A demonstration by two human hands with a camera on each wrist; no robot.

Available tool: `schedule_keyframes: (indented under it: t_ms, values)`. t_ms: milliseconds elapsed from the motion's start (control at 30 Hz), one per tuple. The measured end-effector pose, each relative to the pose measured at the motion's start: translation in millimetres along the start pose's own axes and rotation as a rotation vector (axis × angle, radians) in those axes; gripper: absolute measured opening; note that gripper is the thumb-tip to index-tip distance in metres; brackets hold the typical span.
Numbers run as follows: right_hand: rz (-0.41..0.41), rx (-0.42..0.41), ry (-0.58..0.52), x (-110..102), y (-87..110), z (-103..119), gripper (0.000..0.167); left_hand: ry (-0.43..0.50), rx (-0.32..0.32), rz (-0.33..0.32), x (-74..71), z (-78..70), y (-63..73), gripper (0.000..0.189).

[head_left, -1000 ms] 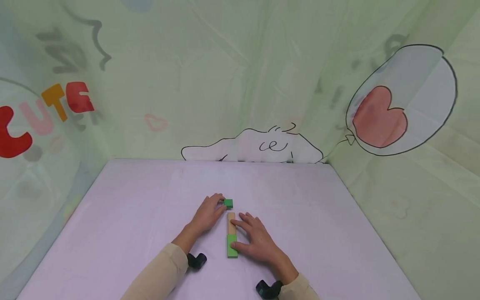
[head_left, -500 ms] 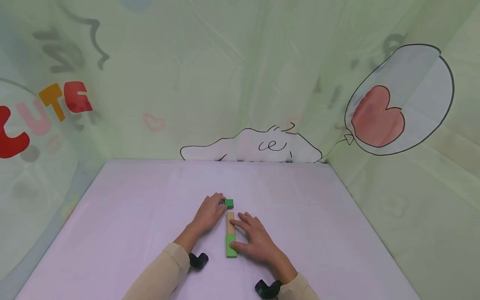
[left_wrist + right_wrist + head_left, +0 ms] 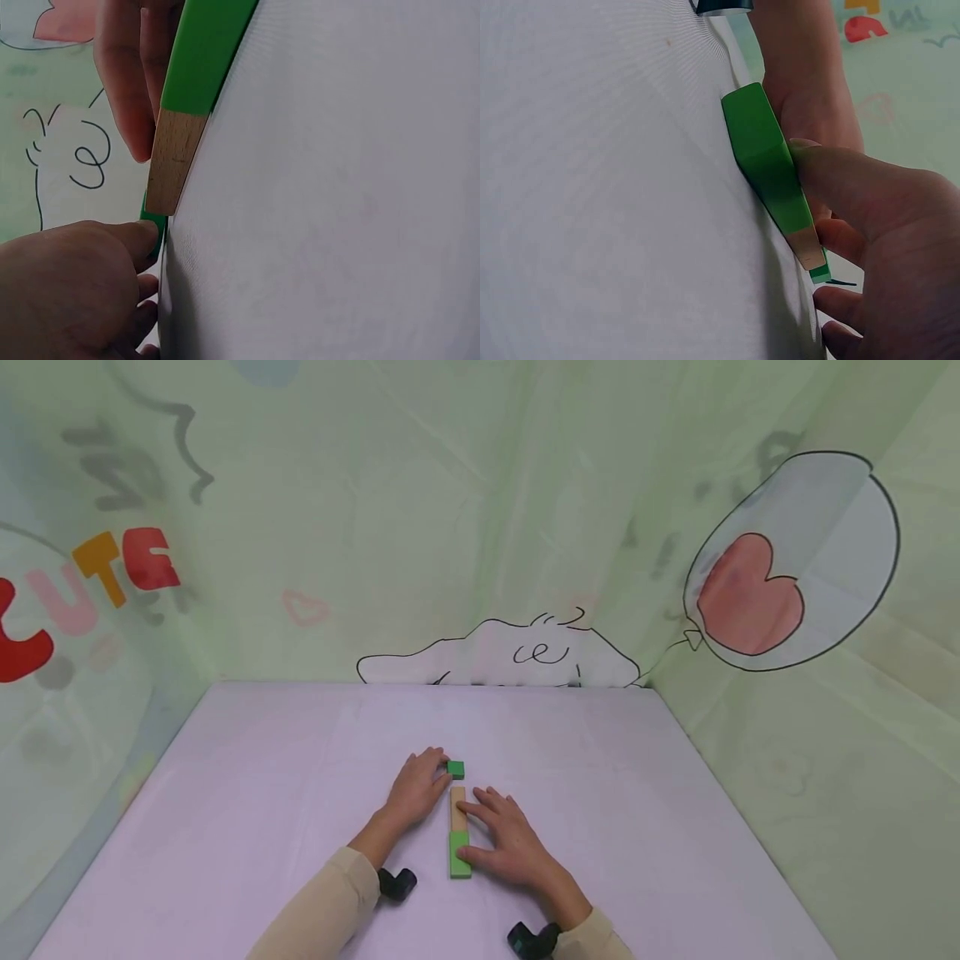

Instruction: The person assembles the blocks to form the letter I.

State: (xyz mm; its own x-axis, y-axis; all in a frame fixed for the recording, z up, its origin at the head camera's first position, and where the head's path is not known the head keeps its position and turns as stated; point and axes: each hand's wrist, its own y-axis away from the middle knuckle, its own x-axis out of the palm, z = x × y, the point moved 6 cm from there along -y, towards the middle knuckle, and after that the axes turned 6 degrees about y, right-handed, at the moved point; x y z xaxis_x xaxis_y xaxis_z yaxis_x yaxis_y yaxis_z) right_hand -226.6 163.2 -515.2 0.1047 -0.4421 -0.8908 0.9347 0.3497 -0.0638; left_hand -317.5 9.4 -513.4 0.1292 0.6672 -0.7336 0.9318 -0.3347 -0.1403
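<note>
Two blocks lie end to end in a line on the table: a light green block (image 3: 460,857) nearer me and a plain wooden block (image 3: 457,810) beyond it. Past a small gap sits a darker green block (image 3: 456,770), short and cube-like in the head view. My left hand (image 3: 414,787) pinches this far block from its left side; the thumb lies on it in the left wrist view. On the right of the line, my right hand (image 3: 513,845) touches the light green block with its thumb and the wooden block with its index finger, the other fingers extended.
The table (image 3: 300,735) has a pale lilac cover. A green sheet wall (image 3: 420,527) with drawings rises behind it and at both sides. Black wrist devices (image 3: 397,885) sit near both sleeves.
The hands and blocks keep the same places on the table. Only the head view shifts slightly.
</note>
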Motion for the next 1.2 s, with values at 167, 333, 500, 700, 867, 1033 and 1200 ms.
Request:
schedule_keyframes:
  t_ms: [167, 333, 500, 700, 867, 1033, 1200]
  values:
    - [0.006, 0.006, 0.001, 0.6, 0.0, 1.2, 0.066, -0.027, 0.002, -0.015, -0.1, 0.6, -0.7, 0.037]
    - [0.014, 0.016, 0.004, 2.8, 0.1, 1.1, 0.066, -0.06, -0.005, -0.026, 1.0, 0.8, -0.4, 0.037]
    - [0.002, 0.002, 0.009, 2.7, 0.2, 1.4, 0.066, -0.079, -0.007, -0.022, 0.9, -1.4, 0.8, 0.037]
    - [-0.003, -0.011, 0.001, 2.1, 0.5, 1.3, 0.066, -0.098, -0.015, -0.018, 3.0, -0.4, 0.6, 0.038]
    - [-0.001, -0.011, 0.009, 1.2, 0.9, 0.9, 0.067, -0.104, -0.013, -0.015, 5.4, 0.8, -1.4, 0.038]
    - [-0.008, -0.011, 0.005, -0.1, 0.3, 1.0, 0.067, -0.108, -0.018, -0.002, 6.9, 1.2, -3.3, 0.039]
    - [-0.022, -0.022, 0.008, -0.8, -0.2, 0.7, 0.066, -0.111, -0.014, -0.007, 6.6, 1.0, -5.5, 0.038]
